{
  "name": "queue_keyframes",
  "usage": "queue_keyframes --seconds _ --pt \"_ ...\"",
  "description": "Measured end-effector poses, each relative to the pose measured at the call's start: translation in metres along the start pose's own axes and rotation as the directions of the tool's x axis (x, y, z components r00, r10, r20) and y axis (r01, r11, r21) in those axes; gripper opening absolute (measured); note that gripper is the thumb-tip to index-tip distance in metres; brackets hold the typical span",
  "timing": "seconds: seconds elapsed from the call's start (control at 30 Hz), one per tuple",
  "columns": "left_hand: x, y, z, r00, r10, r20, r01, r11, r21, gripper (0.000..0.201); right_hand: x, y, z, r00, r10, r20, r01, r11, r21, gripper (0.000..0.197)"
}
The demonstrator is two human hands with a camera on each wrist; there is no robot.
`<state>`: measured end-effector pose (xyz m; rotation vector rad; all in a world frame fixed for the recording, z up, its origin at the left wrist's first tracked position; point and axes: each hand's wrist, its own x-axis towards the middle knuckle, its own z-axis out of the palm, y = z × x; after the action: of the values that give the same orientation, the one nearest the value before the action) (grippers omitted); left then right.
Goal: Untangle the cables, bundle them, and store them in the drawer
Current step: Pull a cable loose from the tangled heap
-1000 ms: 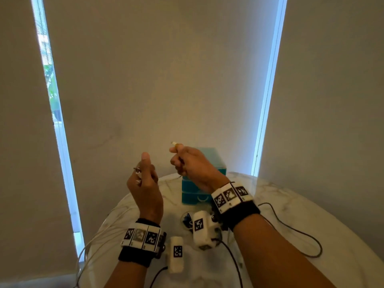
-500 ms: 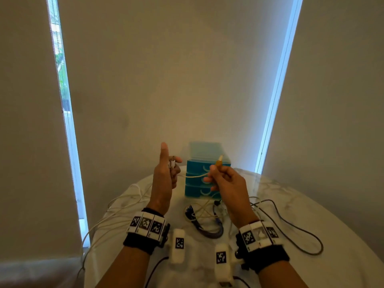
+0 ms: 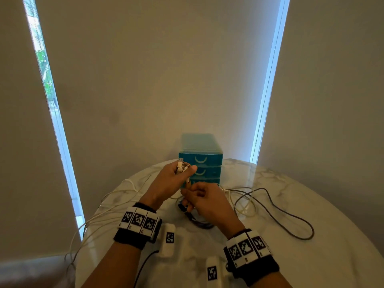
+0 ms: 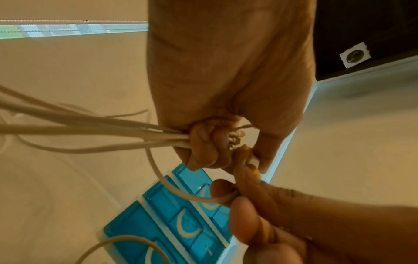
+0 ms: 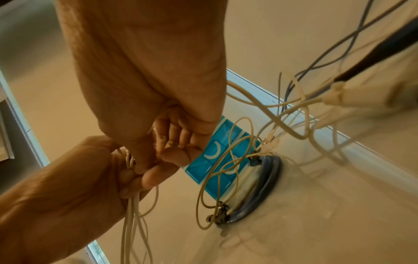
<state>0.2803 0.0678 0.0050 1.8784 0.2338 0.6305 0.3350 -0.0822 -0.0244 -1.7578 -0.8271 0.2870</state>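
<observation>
1. Left hand [image 3: 174, 175] raised above round white marble desk [image 3: 311, 204], fingers [image 4: 203, 142] curled tight round gathered ends of thin white cables [image 4: 90, 128], likely to keep sorted strands together.
2. Right hand [image 3: 204, 201] just below, pinching one white strand, apparently feeding it across.
3. Blue three-drawer plastic box [image 3: 202, 163] behind, drawers closed; grey cable [image 3: 291, 221] loose on desk.

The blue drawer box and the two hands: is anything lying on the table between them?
In the head view, pale cable loops and a coiled dark cable lie between the drawer box and the hands, left hand, right hand.
</observation>
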Motion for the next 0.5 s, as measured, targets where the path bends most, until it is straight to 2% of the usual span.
queue_keyframes --seconds 0.1,0.2,0.3,0.4,0.5 --pt "0.0006 0.0013 -0.0019 1.0 -0.011 0.018 0.012 0.999 -0.039 0.022 -0.0018 0.0011 0.0015 0.997 -0.032 -0.066 0.036 0.998 0.057 0.014" --pt "-0.0034 0.0053 -0.0047 0.999 0.003 0.038 0.0 0.997 -0.078 0.025 -0.0038 0.0055 0.0006 0.998 -0.063 -0.023 0.065 0.992 0.109 0.015" --pt "-0.0074 0.0054 -0.0079 0.993 0.046 0.11 -0.037 0.996 -0.082 0.026 -0.005 0.0048 -0.0016 0.997 -0.071 0.044 0.068 0.996 0.061 0.02" --pt "-0.0091 0.0046 -0.0079 0.982 0.069 0.178 -0.058 0.996 -0.065 0.027 -0.0052 0.0032 -0.0012 0.993 -0.102 0.062 0.106 0.992 -0.07 0.019" --pt "-0.007 0.0023 -0.0072 0.98 0.042 0.195 -0.04 0.999 -0.011 0.04 -0.0058 0.0009 0.0008 0.992 -0.095 0.078 0.107 0.979 -0.171 0.027"
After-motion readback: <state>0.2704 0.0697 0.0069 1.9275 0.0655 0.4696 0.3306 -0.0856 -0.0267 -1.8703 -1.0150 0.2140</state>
